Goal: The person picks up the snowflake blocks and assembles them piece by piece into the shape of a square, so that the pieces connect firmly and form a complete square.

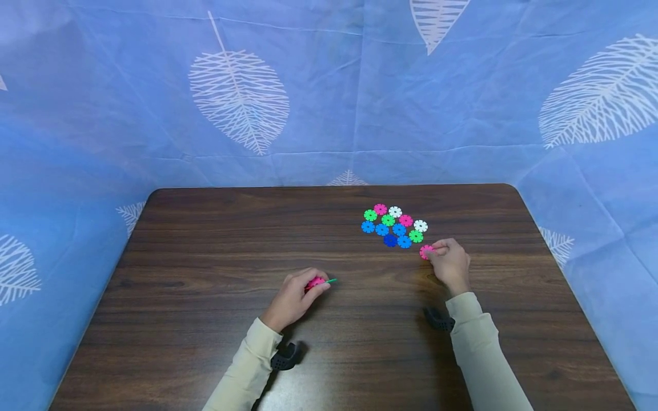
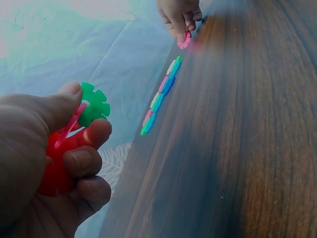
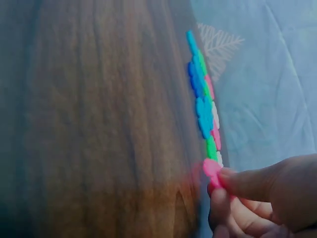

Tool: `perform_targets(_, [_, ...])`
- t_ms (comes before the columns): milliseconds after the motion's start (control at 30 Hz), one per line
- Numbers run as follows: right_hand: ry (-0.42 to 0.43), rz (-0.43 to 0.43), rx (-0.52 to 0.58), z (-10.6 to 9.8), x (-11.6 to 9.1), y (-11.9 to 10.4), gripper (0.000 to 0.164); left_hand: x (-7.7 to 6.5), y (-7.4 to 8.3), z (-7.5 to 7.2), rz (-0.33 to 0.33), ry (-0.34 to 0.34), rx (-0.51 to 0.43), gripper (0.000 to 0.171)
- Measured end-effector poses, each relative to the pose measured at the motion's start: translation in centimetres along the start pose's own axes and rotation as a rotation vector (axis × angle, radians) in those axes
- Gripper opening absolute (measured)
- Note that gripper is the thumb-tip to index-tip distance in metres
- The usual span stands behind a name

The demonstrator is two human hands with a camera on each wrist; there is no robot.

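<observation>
My left hand (image 1: 297, 297) grips several notched plastic discs joined together. In the left wrist view a green disc (image 2: 94, 105) pokes out past the fingertips, a pink disc (image 2: 70, 128) shows edge-on, and a red disc (image 2: 55, 171) sits deeper in the fingers. To the right, my right hand (image 1: 450, 264) pinches a single pink disc (image 1: 426, 252) by its edge, just above or at the tabletop; which one I cannot tell. Beyond it lies a flat group of loose discs, with blue ones (image 1: 382, 229), green ones (image 1: 388, 220), white ones (image 1: 420, 226) and pink ones (image 1: 405, 220).
The dark wood-grain table (image 1: 205, 240) has rounded far corners. Behind it hangs a blue cloth (image 1: 319, 85) with white leaf prints. Black bands with cameras (image 1: 285, 357) are worn at both wrists, over pale sleeves.
</observation>
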State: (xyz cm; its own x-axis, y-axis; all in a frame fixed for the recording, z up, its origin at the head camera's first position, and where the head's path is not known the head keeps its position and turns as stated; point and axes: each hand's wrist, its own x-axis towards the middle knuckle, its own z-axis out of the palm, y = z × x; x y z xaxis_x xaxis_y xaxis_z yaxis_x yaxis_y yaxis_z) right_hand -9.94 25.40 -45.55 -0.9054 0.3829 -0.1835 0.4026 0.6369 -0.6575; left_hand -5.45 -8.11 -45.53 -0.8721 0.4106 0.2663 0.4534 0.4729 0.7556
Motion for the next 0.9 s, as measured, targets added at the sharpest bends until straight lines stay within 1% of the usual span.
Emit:
perform_targets(67, [-0.019,-0.008,0.012,-0.1,-0.5,0.2,0.027,0.0,0.0,0.0,-0.004,-0.003,0.006,0.008])
perform_targets(133, [-0.046,-0.038,0.043,-0.2,-1.1,0.3,0.027,0.0,0.0,0.0,-0.006,-0.007,0.010,0.009])
perform_targets(333, [-0.180,-0.156,0.249,-0.2,-3.0,0.0,0.029,0.1,0.0,-0.1,0.010,-0.007,-0.003,0.009])
perform_targets(400, [-0.227,-0.196,0.313,-0.1,-3.7,-0.5,0.028,0.2,0.0,-0.1,0.014,-0.008,-0.008,0.009])
perform_targets(533, [-0.293,-0.278,0.406,0.3,-5.0,-1.6,0.026,0.4,0.1,-0.2,0.012,-0.023,-0.005,0.010])
perform_targets(667, [-0.348,-0.335,0.457,0.9,-6.2,-2.9,0.023,0.6,0.4,-0.2,-0.001,-0.043,-0.010,0.011])
perform_targets(900, [-0.444,-0.391,0.532,2.0,-7.9,-4.8,0.022,0.6,1.0,-0.1,-0.027,-0.053,-0.025,0.011])
